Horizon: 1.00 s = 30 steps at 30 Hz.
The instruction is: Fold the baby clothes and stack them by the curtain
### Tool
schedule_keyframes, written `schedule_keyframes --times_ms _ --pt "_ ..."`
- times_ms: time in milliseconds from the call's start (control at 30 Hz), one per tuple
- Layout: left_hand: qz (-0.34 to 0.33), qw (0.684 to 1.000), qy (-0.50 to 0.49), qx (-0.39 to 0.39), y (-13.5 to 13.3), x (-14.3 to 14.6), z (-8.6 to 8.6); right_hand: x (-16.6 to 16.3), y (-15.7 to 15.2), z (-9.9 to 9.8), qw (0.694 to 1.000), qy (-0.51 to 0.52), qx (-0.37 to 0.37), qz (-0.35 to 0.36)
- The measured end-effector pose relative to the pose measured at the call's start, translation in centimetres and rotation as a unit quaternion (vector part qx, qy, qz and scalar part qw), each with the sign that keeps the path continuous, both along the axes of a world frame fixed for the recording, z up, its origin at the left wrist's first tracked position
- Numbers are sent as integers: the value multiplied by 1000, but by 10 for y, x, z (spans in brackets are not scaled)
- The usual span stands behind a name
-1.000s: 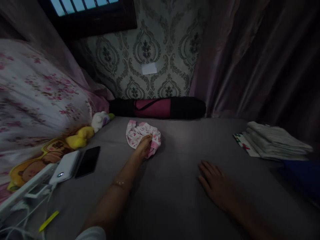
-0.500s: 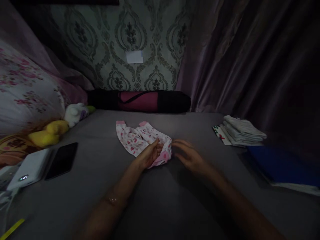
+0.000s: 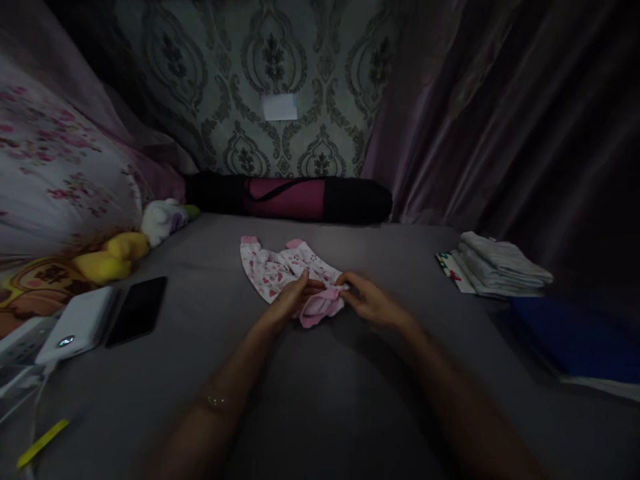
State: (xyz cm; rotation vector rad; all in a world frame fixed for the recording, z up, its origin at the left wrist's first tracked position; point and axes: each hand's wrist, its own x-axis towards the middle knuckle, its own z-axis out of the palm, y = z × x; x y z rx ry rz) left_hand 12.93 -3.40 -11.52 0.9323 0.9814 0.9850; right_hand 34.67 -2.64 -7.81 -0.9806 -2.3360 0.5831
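Observation:
A pair of small child's trousers (image 3: pixel 273 272), white with a pink and red print, lies crumpled on the grey bed surface. Its two pink leg cuffs point away from me, and its pink waistband (image 3: pixel 321 307) is bunched on my side. My right hand (image 3: pixel 369 301) pinches the right end of the waistband between thumb and fingers. At the left end is my left hand (image 3: pixel 290 297), thumb raised apart from the stretched fingers, which rest against the cloth. The fabric partly hides those fingertips.
To the left lie a black phone (image 3: pixel 137 311), a white power bank (image 3: pixel 77 325) with a cable, and plush toys (image 3: pixel 113 258). On the right are folded cloths (image 3: pixel 500 265) and a blue folded item (image 3: pixel 570 337). A black and pink long bag (image 3: pixel 287 199) lies along the wall.
My right hand has closed in on the waistband and now pinches it. My left fingers have straightened from a curl, and the waistband is more spread. The view has shifted slightly.

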Motion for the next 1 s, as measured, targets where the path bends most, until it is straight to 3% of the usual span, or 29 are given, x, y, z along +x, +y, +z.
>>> schedule_keyframes --times_ms 133,267,400,700,867,1000 --pt "49 976 142 155 -2 -17 8 7 5 1 990 71 -36 -116" --pt "57 948 221 222 -2 -28 12 11 8 0 984 94 -32 -151" --pt "62 935 258 236 -1 -30 9 10 8 2 980 106 -36 -162" --pt "88 948 207 224 -1 -28 14 15 10 8 977 135 -36 -160" --pt "101 915 278 273 4 -40 12 21 8 12 978 148 -42 -142" --pt "155 894 293 303 6 -47 30 30 5 30 983 142 -61 -99"
